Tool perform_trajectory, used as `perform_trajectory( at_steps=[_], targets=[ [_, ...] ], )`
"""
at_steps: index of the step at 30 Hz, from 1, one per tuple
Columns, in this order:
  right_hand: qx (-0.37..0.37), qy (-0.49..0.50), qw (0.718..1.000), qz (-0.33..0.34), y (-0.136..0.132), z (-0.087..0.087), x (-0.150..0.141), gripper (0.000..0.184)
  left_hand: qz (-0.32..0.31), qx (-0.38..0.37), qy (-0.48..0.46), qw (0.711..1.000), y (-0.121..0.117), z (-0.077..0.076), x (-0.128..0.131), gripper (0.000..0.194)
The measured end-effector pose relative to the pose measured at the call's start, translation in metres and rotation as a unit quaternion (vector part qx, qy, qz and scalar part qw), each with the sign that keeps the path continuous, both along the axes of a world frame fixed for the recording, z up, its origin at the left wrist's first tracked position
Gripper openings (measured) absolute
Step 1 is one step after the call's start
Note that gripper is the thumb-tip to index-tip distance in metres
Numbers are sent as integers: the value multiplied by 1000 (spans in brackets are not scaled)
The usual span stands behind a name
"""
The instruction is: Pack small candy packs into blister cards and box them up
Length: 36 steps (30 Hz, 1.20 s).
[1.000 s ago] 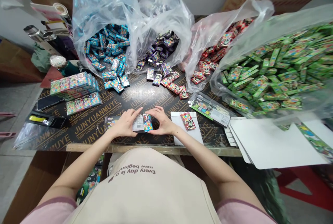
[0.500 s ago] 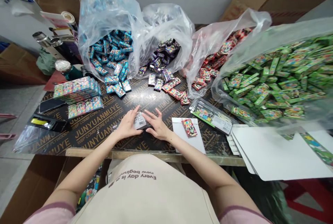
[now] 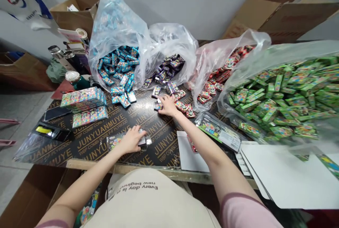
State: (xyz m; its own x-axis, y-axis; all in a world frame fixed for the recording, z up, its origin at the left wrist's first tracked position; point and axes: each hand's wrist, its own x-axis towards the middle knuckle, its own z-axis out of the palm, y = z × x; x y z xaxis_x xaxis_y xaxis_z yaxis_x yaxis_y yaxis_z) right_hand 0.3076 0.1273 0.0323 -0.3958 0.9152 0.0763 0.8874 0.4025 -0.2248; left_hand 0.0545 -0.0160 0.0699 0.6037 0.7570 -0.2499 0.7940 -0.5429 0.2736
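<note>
My left hand point(image 3: 131, 139) rests on a clear plastic sleeve point(image 3: 116, 140) holding small colourful boxes, near the front edge of the dark plywood table point(image 3: 148, 143); its fingers curl over the sleeve's open end. My right hand point(image 3: 167, 105) is stretched forward to the loose purple boxes point(image 3: 156, 91) spilled from the middle bag, fingers closing over one small box point(image 3: 158, 106). Loose red boxes point(image 3: 185, 107) lie just right of that hand.
Four clear bags hold blue point(image 3: 119, 62), purple point(image 3: 169, 66), red point(image 3: 225, 70) and green boxes point(image 3: 288, 97). Filled sleeves point(image 3: 84, 106) are stacked at left by a phone point(image 3: 54, 114). White cards point(image 3: 286, 175) and printed header cards point(image 3: 219, 130) lie right. Cardboard boxes point(image 3: 280, 12) stand behind.
My right hand has left the sleeve and reached forward to the purple boxes. My left hand stays on the sleeve. The camera has tilted up.
</note>
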Motion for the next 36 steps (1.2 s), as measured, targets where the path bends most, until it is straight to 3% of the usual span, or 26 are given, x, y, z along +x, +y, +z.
perform_trajectory(
  at_steps=[4,8,11,15,18,20,24,27,29,31,33,35,36],
  targets=[
    [-44,157,984,70,-59,-18,-12,78,98,6,-76,992,3,-9,-11,100],
    [-31,299,953,44,-100,-20,-13,80,150,7,-165,975,4,-21,-17,118],
    [-14,291,955,60,-118,-4,-16,78,138,6,-213,967,3,-23,-15,124],
    [-47,247,956,149,-130,16,-20,71,103,22,-250,962,3,-17,-9,122],
    [-75,285,934,205,-132,16,-20,74,59,9,-262,963,4,-13,-6,120],
    [-70,298,929,207,-134,13,-19,78,44,-3,-263,964,5,-11,-5,119],
    [-26,305,947,95,-144,15,-23,88,88,8,-279,956,7,-12,-4,122],
    [-74,292,947,109,-143,23,-23,69,100,8,-282,954,8,-14,-1,123],
    [-55,265,959,81,-127,25,-12,56,92,3,-272,958,8,-15,0,124],
    [34,221,973,-65,-103,23,12,54,91,4,-255,963,6,-17,0,124],
    [89,156,958,-224,-77,18,41,64,93,6,-228,969,5,-19,-2,122],
    [70,120,951,-275,-62,13,64,59,90,2,-202,975,5,-22,-4,117],
    [50,127,957,-257,-60,13,70,56,94,0,-197,976,5,-22,-5,113]
  ],
)
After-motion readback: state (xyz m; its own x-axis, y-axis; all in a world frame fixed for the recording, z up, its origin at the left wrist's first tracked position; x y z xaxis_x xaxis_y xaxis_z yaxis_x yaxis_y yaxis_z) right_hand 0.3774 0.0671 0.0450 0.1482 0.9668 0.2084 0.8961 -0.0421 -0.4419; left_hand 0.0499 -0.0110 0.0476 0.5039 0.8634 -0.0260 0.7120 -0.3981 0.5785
